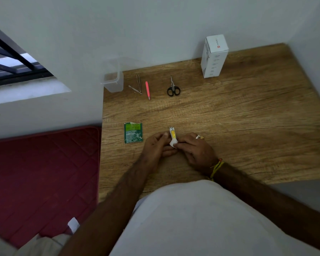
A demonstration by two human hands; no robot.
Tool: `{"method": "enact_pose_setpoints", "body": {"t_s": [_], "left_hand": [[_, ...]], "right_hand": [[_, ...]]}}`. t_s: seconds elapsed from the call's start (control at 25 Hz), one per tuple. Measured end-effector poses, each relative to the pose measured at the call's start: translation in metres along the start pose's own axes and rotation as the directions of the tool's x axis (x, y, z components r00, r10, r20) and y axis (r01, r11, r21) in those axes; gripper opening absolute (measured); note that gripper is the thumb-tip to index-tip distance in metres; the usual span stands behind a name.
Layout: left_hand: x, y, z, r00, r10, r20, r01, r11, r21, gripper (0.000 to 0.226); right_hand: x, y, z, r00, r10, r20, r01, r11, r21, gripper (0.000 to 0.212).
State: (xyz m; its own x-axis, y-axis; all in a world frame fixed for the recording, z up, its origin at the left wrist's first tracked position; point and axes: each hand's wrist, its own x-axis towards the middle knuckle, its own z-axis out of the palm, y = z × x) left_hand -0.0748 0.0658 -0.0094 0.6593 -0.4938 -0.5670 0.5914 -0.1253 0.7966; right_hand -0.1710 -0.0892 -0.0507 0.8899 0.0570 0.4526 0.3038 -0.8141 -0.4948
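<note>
Both grips meet low over the tabletop (248, 126), closed on one small nail clipper (172, 133)
The left grip (156, 145) lies back-up, thumb stretched forward beside the clipper and fingers curled in beneath it; the right grip (194, 148) faces it, thumb and forefinger pinching the clipper's near end, a ring (199, 137) on one finger and yellow threads (216, 168) around the wrist. Both bare forearms run forward from the body, converging in a narrow V, wrists nearly straight

White tee (192, 218), bare forearms (118, 196), yellow-orange thread band (216, 168) on rt wrist, 2 rings (199, 137) on rt grip (196, 148).
</note>
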Motion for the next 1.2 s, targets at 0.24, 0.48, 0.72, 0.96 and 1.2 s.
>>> {"method": "enact_pose_setpoints", "body": {"t_s": [0.24,0.48,0.72,0.96,1.2], "left_hand": [[0.002,0.004,0.010,0.993,-0.023,-0.112,0.023,1.000,0.000,0.024],[0.001,0.006,0.013,0.987,-0.047,-0.152,0.044,0.999,-0.021,0.024],[0.000,0.010,0.010,0.993,-0.057,-0.104,0.055,0.998,-0.017,0.020],[-0.001,0.012,0.010,0.996,-0.069,-0.064,0.068,0.998,-0.017,0.015],[0.000,0.011,0.005,0.997,-0.071,-0.010,0.071,0.997,-0.027,0.029]], "right_hand": [[-0.002,0.003,0.001,1.000,0.016,0.015,-0.016,1.000,-0.008,0.027],[-0.002,0.004,0.002,0.999,0.035,0.015,-0.035,0.999,-0.007,0.028],[0.005,0.002,0.003,0.998,0.064,-0.009,-0.064,0.998,0.019,0.032],[0.005,0.004,0.004,0.996,0.086,-0.005,-0.086,0.996,0.015,0.033],[0.012,0.004,0.004,0.990,0.143,-0.021,-0.142,0.988,0.055,0.033]]}}
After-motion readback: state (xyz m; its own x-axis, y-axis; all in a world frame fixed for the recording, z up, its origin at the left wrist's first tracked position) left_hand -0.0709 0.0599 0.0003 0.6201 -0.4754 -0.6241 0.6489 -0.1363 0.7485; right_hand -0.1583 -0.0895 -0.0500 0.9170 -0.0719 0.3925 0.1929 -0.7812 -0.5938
